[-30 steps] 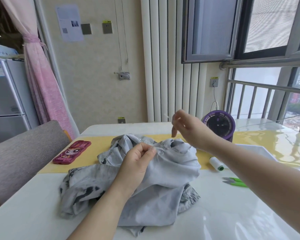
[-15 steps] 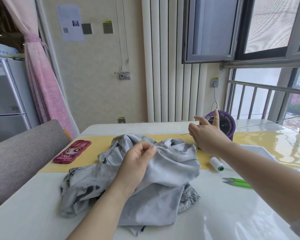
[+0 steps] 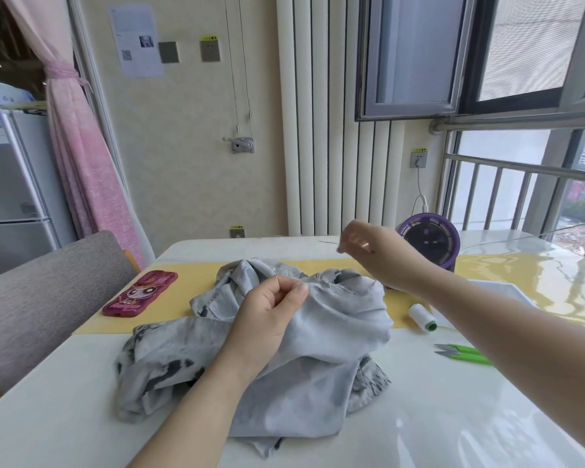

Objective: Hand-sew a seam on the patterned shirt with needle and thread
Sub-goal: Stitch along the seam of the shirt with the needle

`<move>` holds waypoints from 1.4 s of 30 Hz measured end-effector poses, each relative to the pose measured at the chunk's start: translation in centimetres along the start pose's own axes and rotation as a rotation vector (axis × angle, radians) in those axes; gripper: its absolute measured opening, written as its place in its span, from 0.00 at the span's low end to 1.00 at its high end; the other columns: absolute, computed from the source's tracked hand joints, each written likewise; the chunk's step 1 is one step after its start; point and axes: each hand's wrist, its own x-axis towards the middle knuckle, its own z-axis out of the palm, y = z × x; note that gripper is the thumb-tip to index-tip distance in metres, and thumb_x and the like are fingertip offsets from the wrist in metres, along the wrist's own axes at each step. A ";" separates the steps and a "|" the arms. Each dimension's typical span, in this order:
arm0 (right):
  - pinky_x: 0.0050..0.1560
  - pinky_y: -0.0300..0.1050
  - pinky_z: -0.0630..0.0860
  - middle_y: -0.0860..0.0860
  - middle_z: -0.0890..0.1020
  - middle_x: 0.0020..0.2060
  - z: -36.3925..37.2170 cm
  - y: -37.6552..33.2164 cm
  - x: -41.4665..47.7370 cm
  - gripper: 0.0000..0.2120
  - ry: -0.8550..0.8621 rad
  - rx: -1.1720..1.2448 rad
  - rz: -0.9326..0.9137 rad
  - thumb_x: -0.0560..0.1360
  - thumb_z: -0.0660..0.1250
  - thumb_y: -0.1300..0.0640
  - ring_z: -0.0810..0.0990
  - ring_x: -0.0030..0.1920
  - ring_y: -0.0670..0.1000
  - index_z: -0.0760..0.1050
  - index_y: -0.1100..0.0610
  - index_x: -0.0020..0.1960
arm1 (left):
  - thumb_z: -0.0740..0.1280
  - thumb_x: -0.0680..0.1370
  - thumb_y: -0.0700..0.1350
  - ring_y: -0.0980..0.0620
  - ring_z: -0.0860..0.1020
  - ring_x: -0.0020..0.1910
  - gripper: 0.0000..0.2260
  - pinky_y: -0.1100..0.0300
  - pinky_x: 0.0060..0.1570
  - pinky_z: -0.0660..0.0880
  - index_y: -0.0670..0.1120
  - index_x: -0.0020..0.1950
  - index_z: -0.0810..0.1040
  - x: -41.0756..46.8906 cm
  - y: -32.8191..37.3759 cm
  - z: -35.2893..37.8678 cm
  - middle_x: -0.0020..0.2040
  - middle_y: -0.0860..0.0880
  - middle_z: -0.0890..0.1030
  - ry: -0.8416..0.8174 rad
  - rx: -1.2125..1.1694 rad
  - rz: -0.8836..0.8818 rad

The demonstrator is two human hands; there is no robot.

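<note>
**Needle hand swung back toward the seam**

On the left, nothing is altered: the left hand (image 3: 271,319) is kept where it was half a second ago, thumb and forefinger pinched on a fold of the patterned shirt (image 3: 318,383) just beside the stitched seam (image 3: 338,289). Further right, the change is seen: the right hand (image 3: 375,251), then held in front of the purple fan (image 3: 431,239), is now carried leftward, and more of the fan is uncovered. That hand is blurred; its fingertips are seen closed on the needle (image 3: 328,242), raised above the shirt's far edge and clear of the cloth. The shirt is heaped on the white table (image 3: 453,417), under the left hand and below and to the left of the right; its bulk is spread left to right. The needle is held nearly level, its free end pointed left. To the right, a white spool (image 3: 421,315) and green snips (image 3: 463,353) are left on the table.
</note>
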 end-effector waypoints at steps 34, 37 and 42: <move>0.39 0.22 0.66 0.45 0.84 0.44 -0.8 -3.2 -0.5 0.05 -0.279 -0.056 -0.150 0.76 0.67 0.63 0.75 0.38 0.30 0.79 0.56 0.48 | 0.67 0.76 0.45 0.55 0.75 0.41 0.06 0.57 0.49 0.71 0.44 0.45 0.80 0.3 -0.7 -0.5 0.38 0.51 0.80 0.085 -0.028 -0.080; 0.39 0.23 0.67 0.46 0.84 0.44 -0.7 -3.2 -0.3 0.05 -0.280 -0.065 -0.151 0.76 0.66 0.62 0.75 0.38 0.31 0.79 0.55 0.49 | 0.67 0.76 0.46 0.57 0.76 0.41 0.05 0.59 0.49 0.71 0.45 0.44 0.81 0.3 -0.6 -0.5 0.37 0.52 0.81 0.083 -0.026 -0.079; 0.39 0.22 0.67 0.48 0.84 0.46 -0.4 -3.2 0.1 0.04 -0.287 -0.052 -0.154 0.76 0.66 0.62 0.74 0.35 0.26 0.79 0.57 0.49 | 0.67 0.76 0.46 0.56 0.76 0.41 0.05 0.59 0.49 0.71 0.45 0.44 0.81 0.4 -0.6 -0.5 0.37 0.52 0.81 0.075 -0.033 -0.081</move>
